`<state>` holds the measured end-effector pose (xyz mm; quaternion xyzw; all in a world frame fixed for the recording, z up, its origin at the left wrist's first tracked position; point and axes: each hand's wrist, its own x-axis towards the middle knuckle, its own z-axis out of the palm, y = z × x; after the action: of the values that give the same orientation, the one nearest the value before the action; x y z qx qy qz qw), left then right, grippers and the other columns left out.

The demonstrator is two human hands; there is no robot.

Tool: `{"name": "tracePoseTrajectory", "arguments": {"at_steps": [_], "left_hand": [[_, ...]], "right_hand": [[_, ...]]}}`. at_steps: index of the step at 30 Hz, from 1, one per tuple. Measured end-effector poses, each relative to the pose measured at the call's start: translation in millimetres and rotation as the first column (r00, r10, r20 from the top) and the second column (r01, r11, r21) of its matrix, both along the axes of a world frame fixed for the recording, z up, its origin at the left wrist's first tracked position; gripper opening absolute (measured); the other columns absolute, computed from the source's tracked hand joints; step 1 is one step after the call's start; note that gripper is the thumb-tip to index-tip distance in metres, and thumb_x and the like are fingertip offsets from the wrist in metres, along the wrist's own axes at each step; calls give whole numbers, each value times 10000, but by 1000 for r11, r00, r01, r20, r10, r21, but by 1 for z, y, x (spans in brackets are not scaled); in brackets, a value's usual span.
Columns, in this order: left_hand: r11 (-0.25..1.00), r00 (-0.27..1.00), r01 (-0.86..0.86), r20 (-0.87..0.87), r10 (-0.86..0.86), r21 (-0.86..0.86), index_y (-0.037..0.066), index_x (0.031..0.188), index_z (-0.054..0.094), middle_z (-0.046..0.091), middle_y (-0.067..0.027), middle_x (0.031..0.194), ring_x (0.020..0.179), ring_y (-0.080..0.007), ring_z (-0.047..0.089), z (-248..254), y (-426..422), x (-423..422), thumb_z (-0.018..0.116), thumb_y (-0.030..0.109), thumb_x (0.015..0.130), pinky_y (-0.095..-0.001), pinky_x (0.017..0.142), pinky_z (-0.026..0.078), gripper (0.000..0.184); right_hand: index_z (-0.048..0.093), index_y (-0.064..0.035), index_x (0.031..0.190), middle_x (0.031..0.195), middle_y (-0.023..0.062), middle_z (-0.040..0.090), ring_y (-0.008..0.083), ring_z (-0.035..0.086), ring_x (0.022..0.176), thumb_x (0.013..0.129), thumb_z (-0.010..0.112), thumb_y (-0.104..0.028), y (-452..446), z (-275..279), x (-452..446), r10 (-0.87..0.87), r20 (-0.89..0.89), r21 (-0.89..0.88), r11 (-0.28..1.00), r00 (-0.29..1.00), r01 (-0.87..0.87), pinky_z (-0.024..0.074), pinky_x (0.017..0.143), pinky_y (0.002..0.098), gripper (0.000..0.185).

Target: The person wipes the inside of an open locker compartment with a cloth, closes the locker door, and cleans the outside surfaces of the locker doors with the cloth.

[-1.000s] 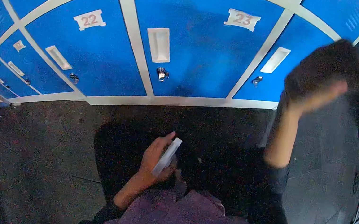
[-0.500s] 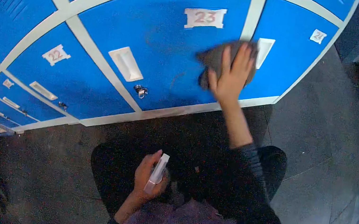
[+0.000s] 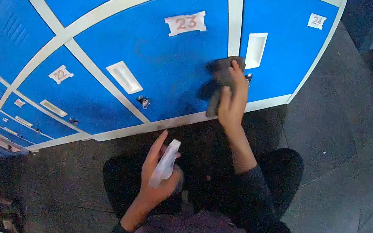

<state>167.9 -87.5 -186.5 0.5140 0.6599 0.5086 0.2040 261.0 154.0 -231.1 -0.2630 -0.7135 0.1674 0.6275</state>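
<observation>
My right hand (image 3: 233,102) holds a dark grey cloth (image 3: 223,75) at the lower right of the blue locker door marked 23 (image 3: 166,63), close to the pale post beside it. Part of the cloth hangs below the fingers. Lower down, in front of my lap, my left hand (image 3: 155,181) is wrapped round a spray bottle with a white trigger head (image 3: 167,163). Its body is mostly hidden by the hand. Faint smudges show on the door. A white recessed handle (image 3: 125,77) and a small metal lock (image 3: 143,102) sit at the door's left side.
Locker door 24 (image 3: 283,48) is to the right, with its own white handle (image 3: 255,50). Door 22 (image 3: 64,87) and further lockers run off to the left. Dark tiled floor (image 3: 332,167) lies around my folded legs (image 3: 281,173).
My right hand has drawn down and slightly left with the cloth, which now hangs more loosely. My left hand has risen a little with the spray bottle. The view has shifted.
</observation>
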Motion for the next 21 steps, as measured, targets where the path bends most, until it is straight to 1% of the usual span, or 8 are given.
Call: {"name": "tracePoseTrajectory", "arguments": {"at_steps": [3,4,5,7,11,14,17,21], "left_hand": [[988,996,70,-63,-62,136,14,1430,321,533,-134,1127,969,-200,603,22,25,4,569,-81,708,-299,839,484,770],[983,993,52,97,-70,179,6,1427,322,525,-126,1144,963,-191,594,27,35,7,560,-89,704,-296,846,479,768],[978,998,60,7,-63,198,4,1424,326,523,-126,1145,957,-189,592,34,42,8,555,-92,703,-294,849,477,762],[970,985,84,-169,-45,228,-1,1418,333,521,-127,1145,944,-185,589,46,53,9,545,-99,703,-290,853,473,752],[954,996,58,49,-76,296,4,1409,343,520,-124,1157,948,-173,579,58,65,20,534,-114,693,-275,853,464,750],[963,973,18,217,-79,270,-27,1321,455,412,-119,1370,946,-165,592,60,65,25,533,-84,639,-273,884,455,689],[979,978,91,168,-122,181,-16,1361,404,463,-124,1335,959,-170,598,48,50,22,547,-72,651,-286,884,459,726],[985,940,172,297,-166,6,42,1430,332,540,-127,1195,1026,-183,598,9,14,13,585,-94,699,-289,888,462,786]], "right_hand": [[437,-14,1308,1221,107,521,263,500,1121,959,483,-376,-11,37,24,-142,-655,-499,819,742,-285,394,970,417,504],[434,-33,1316,1237,118,520,271,502,1134,934,504,-429,-9,55,37,-205,-821,-464,783,533,-414,400,972,419,555],[444,-51,1314,1258,121,511,288,495,1152,909,518,-475,5,53,53,-19,-947,-203,808,320,-553,395,987,437,591],[462,-77,1304,1291,135,492,314,486,1176,890,520,-501,-2,77,89,91,-973,-59,793,213,-607,385,1018,488,595],[475,-98,1299,1313,137,488,346,468,1200,898,500,-502,12,72,142,102,-994,67,823,31,-564,377,1035,521,570],[470,-106,1305,1338,139,468,355,458,1217,902,487,-514,1,80,151,68,-998,55,863,9,-501,360,1049,530,574],[478,-94,1302,1332,140,476,364,457,1220,898,491,-520,0,80,147,117,-993,111,835,-24,-539,353,1052,538,587],[470,-59,1310,1287,140,512,355,494,1182,890,516,-513,-4,85,123,630,-760,543,482,-159,-688,378,1035,525,620]]}}
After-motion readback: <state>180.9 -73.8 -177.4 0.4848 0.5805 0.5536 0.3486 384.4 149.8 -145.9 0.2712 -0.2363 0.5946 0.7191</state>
